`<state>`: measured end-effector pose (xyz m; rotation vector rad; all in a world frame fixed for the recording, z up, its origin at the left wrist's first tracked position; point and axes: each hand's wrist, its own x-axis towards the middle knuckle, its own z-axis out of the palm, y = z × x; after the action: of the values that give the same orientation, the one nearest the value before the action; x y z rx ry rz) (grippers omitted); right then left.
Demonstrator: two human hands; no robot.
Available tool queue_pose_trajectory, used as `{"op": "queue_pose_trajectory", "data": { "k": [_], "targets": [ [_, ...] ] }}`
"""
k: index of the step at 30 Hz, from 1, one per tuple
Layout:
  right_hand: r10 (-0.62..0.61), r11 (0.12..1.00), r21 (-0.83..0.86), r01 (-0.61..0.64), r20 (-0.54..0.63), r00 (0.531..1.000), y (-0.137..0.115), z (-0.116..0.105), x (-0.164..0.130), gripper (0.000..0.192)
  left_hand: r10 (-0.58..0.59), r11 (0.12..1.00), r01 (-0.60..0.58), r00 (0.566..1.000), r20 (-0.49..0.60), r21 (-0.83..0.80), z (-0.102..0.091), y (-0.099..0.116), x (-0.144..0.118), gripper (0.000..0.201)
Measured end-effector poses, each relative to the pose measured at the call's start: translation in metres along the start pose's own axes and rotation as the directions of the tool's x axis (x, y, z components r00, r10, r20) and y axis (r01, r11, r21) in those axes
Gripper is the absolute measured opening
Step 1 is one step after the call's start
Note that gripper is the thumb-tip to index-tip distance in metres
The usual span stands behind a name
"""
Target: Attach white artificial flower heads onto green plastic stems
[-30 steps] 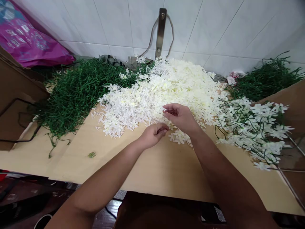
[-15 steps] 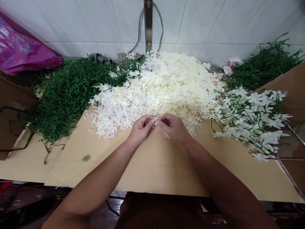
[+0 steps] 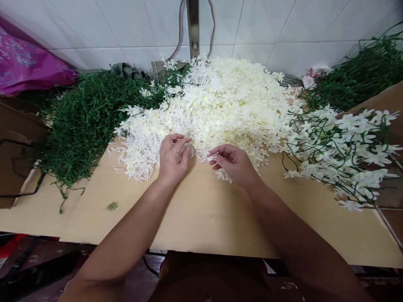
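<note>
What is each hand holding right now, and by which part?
The right hand pinches a small white flower at its fingertips; which part cannot be told. The left hand rests on the flower pile, holding nothing visible.

No words, labels, brands or numbers can be read; the pink bag's (image 3: pixel 28 69) pale print is too blurred.

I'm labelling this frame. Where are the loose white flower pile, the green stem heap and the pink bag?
white flower pile (image 3: pixel 226 100), head view, middle of the pile
green stem heap (image 3: pixel 85 121), head view, its centre
pink bag (image 3: pixel 28 67), head view, its side
</note>
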<state>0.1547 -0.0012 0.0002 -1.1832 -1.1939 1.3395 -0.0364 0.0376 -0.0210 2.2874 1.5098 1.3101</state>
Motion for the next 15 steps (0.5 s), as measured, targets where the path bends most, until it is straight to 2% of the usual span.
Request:
{"op": "queue_pose_trajectory", "data": {
  "k": [2,5,10,13,15],
  "targets": [
    [-0.013,0.999,-0.037,0.012,-0.009,1.000,0.002,0.002,0.000,0.013,0.021,0.999,-0.024,0.997,0.076,0.036,0.007,0.004,0.000,0.028],
    [-0.111,0.984,-0.142,0.106,-0.025,0.994,0.008,0.004,0.001,0.008,0.004,0.991,-0.024,0.988,0.152,0.130,0.013,0.008,0.000,0.032],
    [-0.254,0.921,-0.307,0.241,-0.003,0.967,0.016,0.005,-0.001,0.007,0.000,0.966,-0.049,0.982,0.188,0.254,0.019,0.015,0.011,0.021],
    [-0.315,0.827,-0.477,0.298,0.046,0.948,0.017,0.004,-0.001,0.013,0.009,0.965,-0.055,0.984,0.176,0.256,0.023,0.019,0.022,0.016],
    [-0.306,0.707,-0.632,0.318,0.131,0.943,0.016,0.004,-0.001,0.018,-0.011,0.980,-0.019,0.989,0.149,0.197,0.023,0.019,0.026,0.016]
  ]
}}
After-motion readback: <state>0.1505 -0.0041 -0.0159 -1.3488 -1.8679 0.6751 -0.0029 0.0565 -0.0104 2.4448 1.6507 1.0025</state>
